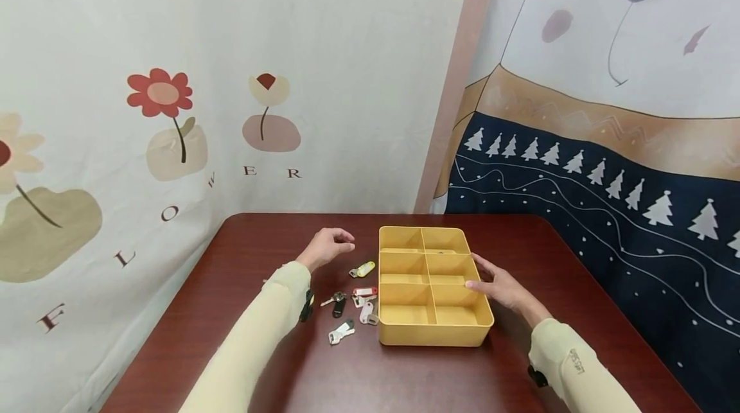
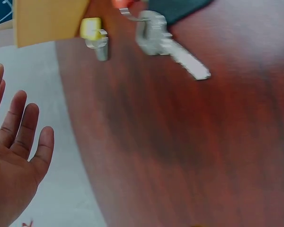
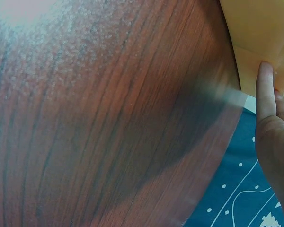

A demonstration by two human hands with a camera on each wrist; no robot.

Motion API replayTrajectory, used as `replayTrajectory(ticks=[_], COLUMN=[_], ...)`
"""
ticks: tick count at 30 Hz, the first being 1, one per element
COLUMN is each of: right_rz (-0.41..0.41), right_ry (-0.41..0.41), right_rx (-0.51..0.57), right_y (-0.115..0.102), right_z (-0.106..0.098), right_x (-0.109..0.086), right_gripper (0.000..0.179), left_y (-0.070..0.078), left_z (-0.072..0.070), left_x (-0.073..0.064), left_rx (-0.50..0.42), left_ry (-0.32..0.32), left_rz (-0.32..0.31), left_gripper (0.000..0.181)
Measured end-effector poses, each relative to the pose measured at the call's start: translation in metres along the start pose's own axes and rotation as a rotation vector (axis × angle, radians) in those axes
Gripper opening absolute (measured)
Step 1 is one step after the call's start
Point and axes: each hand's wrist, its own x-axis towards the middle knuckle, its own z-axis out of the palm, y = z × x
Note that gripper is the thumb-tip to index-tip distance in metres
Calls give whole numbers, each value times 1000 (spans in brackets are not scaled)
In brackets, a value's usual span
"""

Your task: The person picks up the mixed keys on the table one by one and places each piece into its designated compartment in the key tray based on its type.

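A yellow six-compartment box (image 1: 436, 334) stands on the table. My right hand (image 1: 505, 288) holds its right wall, thumb over the rim and the fingers against the outside; the right wrist view shows a straight finger (image 3: 265, 90) on that side. My left hand (image 1: 326, 248) is left of the box with nothing in it, its fingers loosely extended. Nearest to it lies a key with a yellow tag (image 1: 365, 269). Several more tagged keys lie beside the box: a red-tagged one (image 1: 365, 291), a black-tagged one (image 1: 338, 307), a white-tagged one (image 1: 367, 312) and another (image 1: 341, 332) closer to me.
In the back right compartment a small bit of something (image 1: 442, 252) shows, mostly hidden by the divider. The dark red table (image 1: 324, 374) ends at a pale flower-print curtain (image 1: 347, 79) behind and a navy tree-print curtain (image 1: 578, 207) on the right.
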Motion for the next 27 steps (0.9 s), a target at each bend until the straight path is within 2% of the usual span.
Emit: replayTrajectory(ticks=[3, 10, 13, 25, 27], right_rz=[13, -3, -6, 19, 10], right_ry=[9, 9, 10, 20, 14], right_rx=[-11, -3, -6, 12, 16], right_y=[2, 4, 4, 4, 4], right_z=[0, 2, 1, 2, 1], right_x=[-1, -2, -2, 0, 0], right_gripper=[81, 80, 80, 81, 81], left_y=[-8, -21, -25, -30, -30], left_z=[9, 26, 31, 40, 41], left_x=[-5, -10, -11, -12, -11], left_rx=[9, 40, 47, 94, 104], left_ry=[-9, -27, -38, -48, -51], left_rz=[-12, 7, -12, -50, -39], left_gripper=[18, 9, 7, 5, 5])
